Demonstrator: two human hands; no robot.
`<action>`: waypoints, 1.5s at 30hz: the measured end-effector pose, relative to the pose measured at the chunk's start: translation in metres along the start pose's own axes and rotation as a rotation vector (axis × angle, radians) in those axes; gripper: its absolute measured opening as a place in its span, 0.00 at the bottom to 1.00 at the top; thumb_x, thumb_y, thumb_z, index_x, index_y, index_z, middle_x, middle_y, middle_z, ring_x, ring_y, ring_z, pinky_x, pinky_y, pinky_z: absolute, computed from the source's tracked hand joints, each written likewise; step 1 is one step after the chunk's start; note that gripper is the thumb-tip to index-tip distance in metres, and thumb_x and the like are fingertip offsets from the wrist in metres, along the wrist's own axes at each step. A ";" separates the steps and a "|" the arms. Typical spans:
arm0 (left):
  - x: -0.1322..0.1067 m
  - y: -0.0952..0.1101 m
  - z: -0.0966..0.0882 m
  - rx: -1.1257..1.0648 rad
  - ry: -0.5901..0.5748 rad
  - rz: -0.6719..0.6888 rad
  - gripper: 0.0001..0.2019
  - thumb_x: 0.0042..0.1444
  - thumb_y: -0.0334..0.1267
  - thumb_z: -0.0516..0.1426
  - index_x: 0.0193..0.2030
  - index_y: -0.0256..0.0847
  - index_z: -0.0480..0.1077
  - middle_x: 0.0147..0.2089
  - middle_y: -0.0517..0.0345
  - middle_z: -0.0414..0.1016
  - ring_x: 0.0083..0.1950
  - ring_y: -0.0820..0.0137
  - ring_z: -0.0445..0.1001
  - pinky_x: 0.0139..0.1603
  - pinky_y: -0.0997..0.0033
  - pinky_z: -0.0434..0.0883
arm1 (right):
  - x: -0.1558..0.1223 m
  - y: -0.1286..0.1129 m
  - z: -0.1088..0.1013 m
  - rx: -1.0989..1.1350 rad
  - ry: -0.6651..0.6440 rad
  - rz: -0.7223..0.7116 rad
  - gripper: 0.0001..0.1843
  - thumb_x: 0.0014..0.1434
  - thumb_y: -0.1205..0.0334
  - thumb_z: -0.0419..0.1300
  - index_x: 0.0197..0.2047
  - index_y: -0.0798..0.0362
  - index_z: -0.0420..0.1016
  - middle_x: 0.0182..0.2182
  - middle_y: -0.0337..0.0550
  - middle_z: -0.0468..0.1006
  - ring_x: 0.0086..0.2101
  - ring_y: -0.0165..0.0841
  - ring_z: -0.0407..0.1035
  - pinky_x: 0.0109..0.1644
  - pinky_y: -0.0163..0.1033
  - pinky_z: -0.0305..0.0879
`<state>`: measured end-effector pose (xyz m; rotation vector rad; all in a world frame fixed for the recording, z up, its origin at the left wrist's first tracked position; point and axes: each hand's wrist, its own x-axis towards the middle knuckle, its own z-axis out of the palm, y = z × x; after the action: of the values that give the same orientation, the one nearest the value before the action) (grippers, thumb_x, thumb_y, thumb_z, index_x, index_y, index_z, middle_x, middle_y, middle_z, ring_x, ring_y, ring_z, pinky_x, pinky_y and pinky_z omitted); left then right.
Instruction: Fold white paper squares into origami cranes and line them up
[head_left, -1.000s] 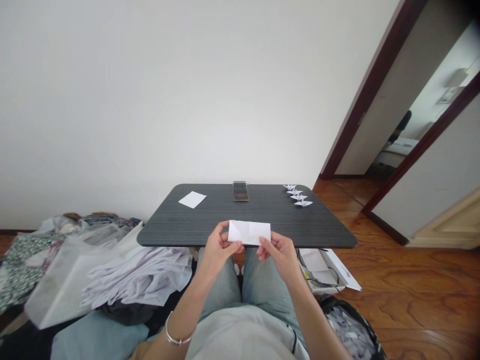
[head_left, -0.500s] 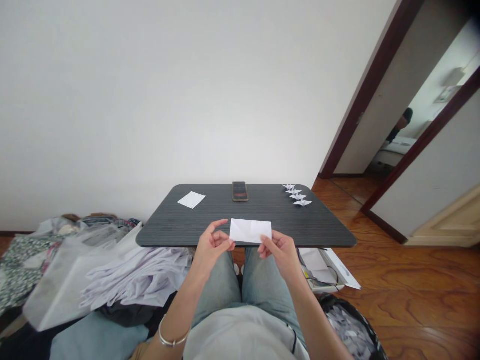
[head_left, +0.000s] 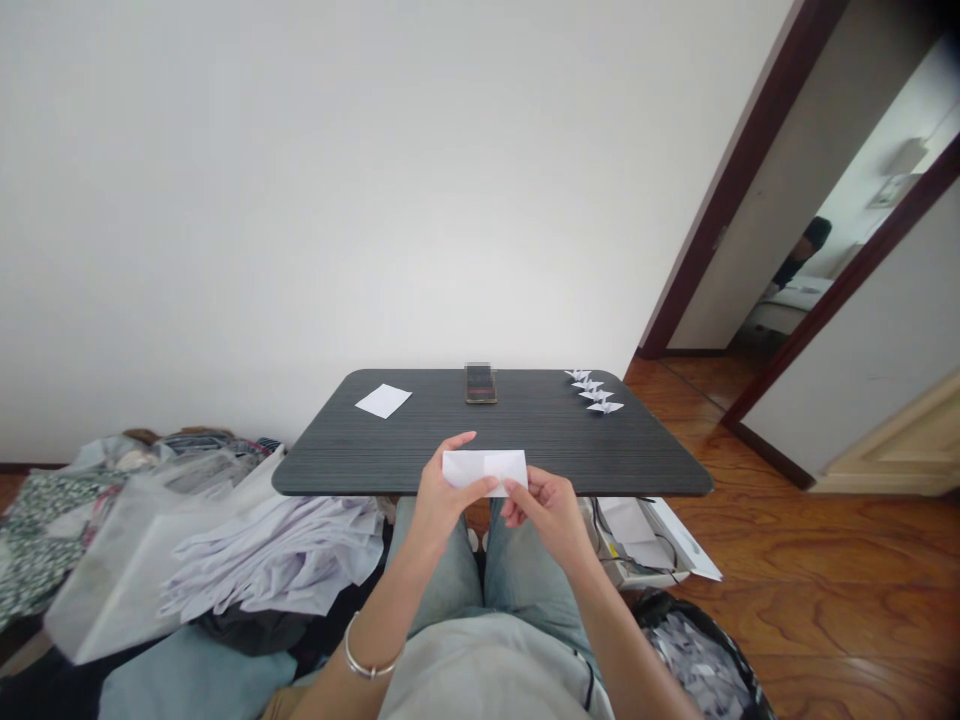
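Note:
A folded white paper (head_left: pixel 484 467) is held over the near edge of the dark table (head_left: pixel 390 455), above my lap. My left hand (head_left: pixel 444 493) pinches its left end, thumb on the lower edge and forefinger raised along the top. My right hand (head_left: pixel 546 505) pinches the lower right part of the paper with its fingers curled. Both hands are closed on the paper.
On the table lie a white sheet (head_left: pixel 383 400) at the far left, a phone (head_left: pixel 480 383) at the far middle and several small folded paper cranes (head_left: pixel 595 391) at the far right. Clothes and bags (head_left: pixel 187 540) are piled left; a bin (head_left: pixel 701 655) and papers sit right; a doorway (head_left: pixel 825 250) opens far right.
The paper has shifted slightly left and lower and looks narrower. My left hand, which had let go half a second ago, grips its left end again; my right hand moved left with it.

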<state>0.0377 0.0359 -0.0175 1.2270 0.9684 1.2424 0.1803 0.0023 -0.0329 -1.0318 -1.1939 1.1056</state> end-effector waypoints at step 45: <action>-0.001 0.004 -0.003 -0.075 0.065 0.035 0.29 0.39 0.36 0.65 0.51 0.40 0.64 0.27 0.63 0.75 0.26 0.72 0.72 0.30 0.75 0.68 | 0.001 0.002 -0.016 0.055 -0.033 0.084 0.13 0.44 0.55 0.66 0.21 0.56 0.70 0.16 0.39 0.76 0.15 0.27 0.68 0.20 0.31 0.67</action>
<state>0.0343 0.0351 -0.0144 1.1558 0.9425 1.3414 0.1963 0.0033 -0.0365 -1.0334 -1.1487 1.2188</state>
